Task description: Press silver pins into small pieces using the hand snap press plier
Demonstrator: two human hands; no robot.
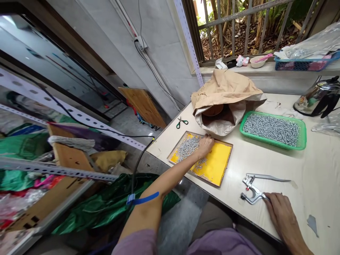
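My left hand (206,146) reaches over a shallow yellow tray (221,159) with a thin brown rim. Its fingers are curled down near the tray's far edge, and what they hold, if anything, is hidden. Beside the hand lies a heap of small silvery metal pins (187,147), with several more scattered below the wrist. My right hand (283,212) lies low on the tabletop, fingers closed on the lower handle of metal snap-fastener pliers (253,194). These pliers lie with their handles spread and the jaw end pointing left.
A crumpled brown paper bag (225,88) gapes behind the tray. To its right stands a green basket (300,140) full of metal pins. Green-handled scissors (182,123) lie near the left edge, a kettle (317,97) at the back right. A black cable (135,161) hangs beside my left arm.
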